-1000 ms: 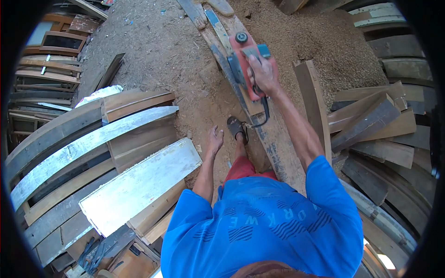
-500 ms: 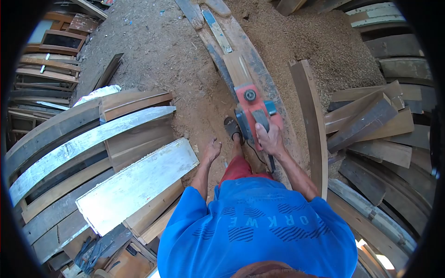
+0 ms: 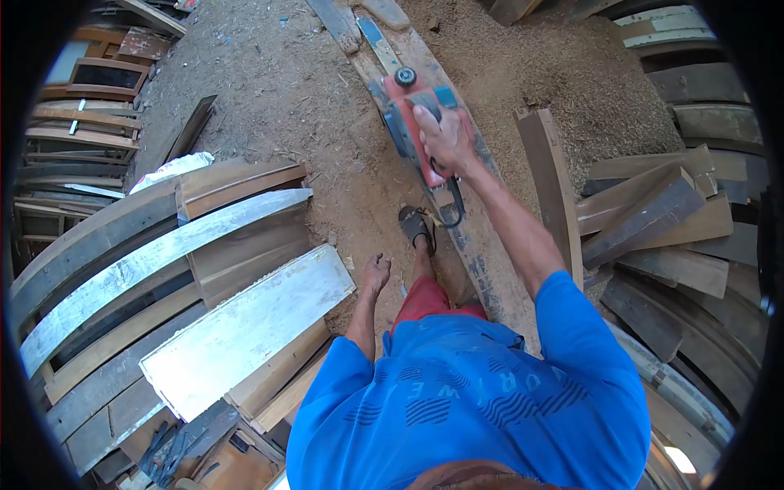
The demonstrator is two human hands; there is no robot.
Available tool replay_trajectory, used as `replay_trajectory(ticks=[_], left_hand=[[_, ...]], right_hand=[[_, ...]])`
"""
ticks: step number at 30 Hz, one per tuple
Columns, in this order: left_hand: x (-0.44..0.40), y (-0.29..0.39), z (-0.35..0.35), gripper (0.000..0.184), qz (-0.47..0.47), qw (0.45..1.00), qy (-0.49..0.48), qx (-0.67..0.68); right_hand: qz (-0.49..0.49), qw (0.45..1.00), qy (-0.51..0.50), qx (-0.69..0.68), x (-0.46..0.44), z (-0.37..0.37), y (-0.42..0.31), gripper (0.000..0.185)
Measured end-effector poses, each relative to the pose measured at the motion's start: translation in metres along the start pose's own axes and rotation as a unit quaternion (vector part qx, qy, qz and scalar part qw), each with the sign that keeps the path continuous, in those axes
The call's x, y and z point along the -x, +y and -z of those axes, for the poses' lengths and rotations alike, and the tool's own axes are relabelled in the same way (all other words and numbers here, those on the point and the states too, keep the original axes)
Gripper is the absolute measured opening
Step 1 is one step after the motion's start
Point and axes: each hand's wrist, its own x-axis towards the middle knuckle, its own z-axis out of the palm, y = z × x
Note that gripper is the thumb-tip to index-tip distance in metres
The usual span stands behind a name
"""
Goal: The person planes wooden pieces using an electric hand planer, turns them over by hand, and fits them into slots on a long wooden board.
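My right hand [image 3: 447, 139] is wrapped round the handle of a red electric planer [image 3: 415, 100] with a black knob at its front. The planer rests on a narrow wooden board, lying along a long worn plank [image 3: 490, 286] and mostly covered by the tool. From its rear a black cord [image 3: 459, 208] loops down over the plank. My left hand [image 3: 377, 271] hangs at my side with nothing in it, its fingers loosely bent and partly apart. Near it lies a white-painted panel [image 3: 253, 327], apart from the hand.
Stacked boards [image 3: 106, 245] fill the left side. A tall timber [image 3: 549, 188] stands right of the plank, with piled offcuts [image 3: 653, 208] beyond. Wood shavings [image 3: 563, 90] cover the ground at upper right. My sandalled foot [image 3: 414, 224] is beside the plank.
My right hand has pushed the planer forward along the plank, away from my body, and the arm is stretched further. The left hand has barely moved.
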Motion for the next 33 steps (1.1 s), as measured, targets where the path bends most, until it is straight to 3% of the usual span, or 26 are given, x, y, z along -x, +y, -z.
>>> replay_trajectory(ticks=[5, 8, 16, 20, 23, 33], left_hand=[[0.005, -0.022, -0.003, 0.059, -0.006, 1.000, -0.003, 0.021], [0.009, -0.027, 0.006, 0.059, 0.007, 1.000, -0.001, 0.019], [-0.003, -0.083, -0.010, 0.059, 0.042, 0.999, -0.010, -0.003], [-0.002, -0.066, -0.013, 0.061, 0.039, 0.999, -0.037, 0.007], [0.006, -0.043, -0.016, 0.062, 0.047, 0.997, -0.051, 0.013], [-0.003, -0.069, -0.027, 0.058, 0.083, 0.995, -0.045, 0.015]], right_hand=[[0.039, 0.999, -0.012, -0.022, -0.037, 0.001, -0.014, 0.070], [-0.008, 0.996, -0.024, -0.091, -0.033, 0.000, -0.015, 0.063], [-0.043, 0.991, -0.058, -0.115, 0.099, 0.022, 0.007, 0.042], [-0.108, 0.987, -0.073, -0.095, 0.181, 0.035, 0.016, 0.046], [-0.093, 0.990, -0.077, -0.070, 0.212, 0.035, 0.041, 0.051], [-0.049, 0.999, -0.023, -0.003, 0.123, 0.009, 0.025, 0.057]])
